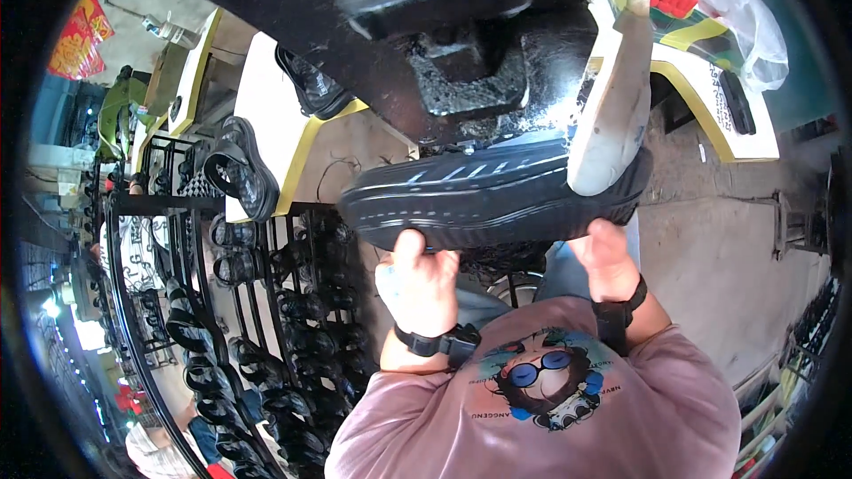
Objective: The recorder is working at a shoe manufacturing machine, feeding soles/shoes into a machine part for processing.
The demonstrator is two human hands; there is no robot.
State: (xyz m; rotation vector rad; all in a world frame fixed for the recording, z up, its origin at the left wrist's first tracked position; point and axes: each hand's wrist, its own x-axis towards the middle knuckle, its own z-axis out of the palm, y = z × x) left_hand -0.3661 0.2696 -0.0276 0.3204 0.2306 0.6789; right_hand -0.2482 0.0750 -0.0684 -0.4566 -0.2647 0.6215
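A black shoe point(479, 191) lies sideways across the middle, its ribbed sole edge toward me. My left hand point(422, 288) grips its near edge left of centre, the thumb up on the sole side. On the right, my right hand point(608, 257) holds the same edge with the thumb pressed on it. The other fingers of both hands are mostly hidden under the shoe. Just beyond the shoe stands a black metal machine point(470, 62). A smooth cream-coloured machine arm point(612, 111) comes down in front of the shoe's right end.
On the left, a black metal rack point(120, 275) carries rows of black sandals point(213, 381). Two more black shoes point(241, 168) sit on a white, yellow-edged table point(266, 89). Another such table point(737, 137) at right bears a black strip point(737, 102) and a clear plastic bag point(745, 13).
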